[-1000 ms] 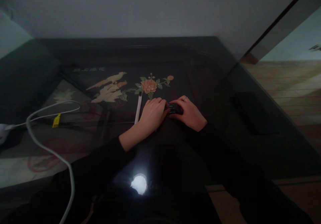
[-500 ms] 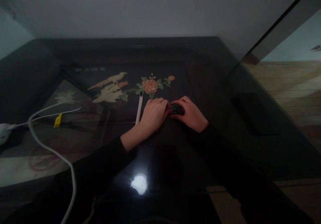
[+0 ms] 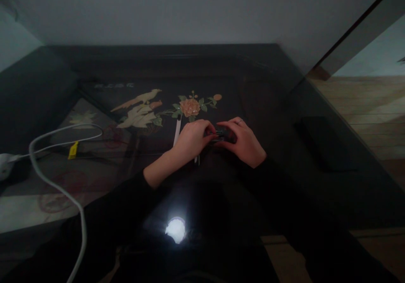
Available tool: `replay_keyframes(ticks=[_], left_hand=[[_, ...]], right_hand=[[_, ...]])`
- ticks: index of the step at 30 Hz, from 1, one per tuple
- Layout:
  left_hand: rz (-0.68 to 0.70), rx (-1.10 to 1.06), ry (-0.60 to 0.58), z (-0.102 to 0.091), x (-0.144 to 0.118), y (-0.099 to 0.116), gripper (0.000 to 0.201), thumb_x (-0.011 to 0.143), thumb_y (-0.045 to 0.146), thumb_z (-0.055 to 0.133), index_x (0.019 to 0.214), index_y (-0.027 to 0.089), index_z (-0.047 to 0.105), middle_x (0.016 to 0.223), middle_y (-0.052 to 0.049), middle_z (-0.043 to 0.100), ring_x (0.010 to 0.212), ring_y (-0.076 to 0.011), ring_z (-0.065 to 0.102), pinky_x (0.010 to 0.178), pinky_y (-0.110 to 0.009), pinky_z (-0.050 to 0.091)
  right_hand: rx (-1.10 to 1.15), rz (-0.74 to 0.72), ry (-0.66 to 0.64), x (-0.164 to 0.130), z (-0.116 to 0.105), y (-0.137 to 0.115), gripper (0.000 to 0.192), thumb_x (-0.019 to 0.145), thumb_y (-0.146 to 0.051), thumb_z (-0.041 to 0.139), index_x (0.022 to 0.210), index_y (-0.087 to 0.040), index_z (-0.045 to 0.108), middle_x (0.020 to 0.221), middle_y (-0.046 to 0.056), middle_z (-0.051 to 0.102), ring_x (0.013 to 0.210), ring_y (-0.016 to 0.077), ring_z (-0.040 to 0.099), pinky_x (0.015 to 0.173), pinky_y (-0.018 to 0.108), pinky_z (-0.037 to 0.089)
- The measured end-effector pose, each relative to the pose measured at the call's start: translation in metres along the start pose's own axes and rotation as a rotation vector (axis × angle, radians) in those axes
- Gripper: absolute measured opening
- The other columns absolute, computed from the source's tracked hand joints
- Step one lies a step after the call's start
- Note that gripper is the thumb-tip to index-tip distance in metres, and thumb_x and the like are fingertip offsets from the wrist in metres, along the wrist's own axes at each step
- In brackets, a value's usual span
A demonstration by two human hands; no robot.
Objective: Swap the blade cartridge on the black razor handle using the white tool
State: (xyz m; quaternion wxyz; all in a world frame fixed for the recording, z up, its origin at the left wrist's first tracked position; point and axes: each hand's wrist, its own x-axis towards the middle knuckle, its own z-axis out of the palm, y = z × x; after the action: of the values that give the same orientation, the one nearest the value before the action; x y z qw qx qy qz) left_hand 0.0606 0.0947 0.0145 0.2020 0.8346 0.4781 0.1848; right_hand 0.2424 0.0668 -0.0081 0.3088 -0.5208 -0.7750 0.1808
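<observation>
A small black object (image 3: 225,134) with a few shiny lines on it sits between my hands over the dark tabletop. My right hand (image 3: 245,141), with a ring on one finger, curls its thumb and fingers around the right end. My left hand (image 3: 194,137) is pinched at the left end; whatever lies within its fingertips is too small and dark to name. Under my left forearm lies a slim white stick with a dark tip (image 3: 177,129), partly hidden. Thin pale pieces (image 3: 197,159) show just below my left hand.
A white cable (image 3: 58,186) with a yellow tag (image 3: 73,150) loops across the left side from a white plug (image 3: 5,164). A flat black item (image 3: 324,141) lies at the right. The glossy table (image 3: 253,63) has bird and flower decoration and reflects a bright light.
My left hand has drawn slightly left and my right hand slightly right, widening the space between them. More of the black object shows, and the thin pale pieces below my left hand have become visible.
</observation>
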Motion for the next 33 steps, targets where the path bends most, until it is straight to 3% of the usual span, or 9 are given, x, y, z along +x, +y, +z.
replay_keyframes(ticks=[5, 10, 17, 21, 26, 29, 33], left_hand=[[-0.116, -0.194, -0.115, -0.017, 0.004, 0.002, 0.009, 0.081, 0.023, 0.070, 0.079, 0.015, 0.071, 0.068, 0.000, 0.065, 0.063, -0.0137, 0.056, 0.057, -0.025, 0.037], [-0.160, -0.480, -0.279, -0.026, 0.007, -0.001, 0.012, 0.079, 0.024, 0.069, 0.079, 0.012, 0.071, 0.066, -0.001, 0.066, 0.063, -0.0130, 0.059, 0.060, -0.025, 0.042], [-0.169, -0.678, -0.346, -0.028, 0.007, -0.004, 0.007, 0.076, 0.021, 0.070, 0.077, 0.014, 0.072, 0.069, 0.002, 0.069, 0.068, -0.0121, 0.061, 0.067, -0.024, 0.045], [-0.210, -0.768, -0.361, -0.030, 0.005, -0.002, 0.007, 0.077, 0.021, 0.070, 0.079, 0.014, 0.070, 0.070, 0.002, 0.067, 0.068, -0.0108, 0.059, 0.065, -0.022, 0.043], [-0.246, -0.928, -0.287, -0.035, 0.003, 0.000, 0.013, 0.088, 0.027, 0.061, 0.089, 0.016, 0.069, 0.075, 0.002, 0.063, 0.064, -0.0080, 0.054, 0.059, -0.020, 0.039], [-0.259, -1.087, -0.265, -0.033, 0.001, 0.002, 0.019, 0.091, 0.032, 0.059, 0.090, 0.017, 0.071, 0.090, -0.003, 0.068, 0.079, -0.0116, 0.061, 0.070, -0.023, 0.046], [-0.276, -1.344, -0.354, -0.018, -0.002, 0.006, 0.021, 0.089, 0.036, 0.064, 0.097, 0.017, 0.071, 0.098, -0.006, 0.071, 0.094, -0.0174, 0.064, 0.080, -0.028, 0.049]], right_hand=[[0.005, -0.142, 0.096, -0.002, -0.008, -0.014, 0.020, 0.086, -0.020, 0.066, 0.106, -0.023, 0.069, 0.098, 0.007, 0.064, 0.089, 0.0237, 0.062, 0.082, 0.038, 0.052], [-0.011, -0.200, 0.101, -0.005, -0.010, -0.018, 0.014, 0.090, -0.021, 0.061, 0.100, -0.023, 0.071, 0.094, 0.006, 0.068, 0.089, 0.0234, 0.064, 0.082, 0.038, 0.053], [-0.025, -0.275, 0.180, -0.008, -0.010, -0.017, 0.012, 0.090, -0.026, 0.063, 0.095, -0.022, 0.073, 0.088, 0.006, 0.073, 0.084, 0.0217, 0.068, 0.079, 0.035, 0.054], [0.008, -0.241, 0.220, -0.010, -0.011, -0.020, 0.010, 0.090, -0.028, 0.064, 0.091, -0.024, 0.073, 0.085, 0.005, 0.073, 0.081, 0.0211, 0.068, 0.076, 0.036, 0.055], [0.103, -0.190, 0.348, -0.010, -0.014, -0.026, 0.003, 0.085, -0.025, 0.070, 0.088, -0.024, 0.072, 0.081, 0.003, 0.070, 0.077, 0.0201, 0.065, 0.072, 0.035, 0.053], [0.192, -0.133, 0.430, -0.008, -0.014, -0.027, 0.003, 0.083, -0.025, 0.073, 0.085, -0.023, 0.071, 0.080, 0.003, 0.066, 0.076, 0.0197, 0.062, 0.068, 0.034, 0.052], [0.303, -0.077, 0.495, -0.006, -0.010, -0.024, 0.004, 0.081, -0.025, 0.073, 0.084, -0.023, 0.071, 0.084, 0.002, 0.059, 0.075, 0.0176, 0.058, 0.066, 0.033, 0.051]])
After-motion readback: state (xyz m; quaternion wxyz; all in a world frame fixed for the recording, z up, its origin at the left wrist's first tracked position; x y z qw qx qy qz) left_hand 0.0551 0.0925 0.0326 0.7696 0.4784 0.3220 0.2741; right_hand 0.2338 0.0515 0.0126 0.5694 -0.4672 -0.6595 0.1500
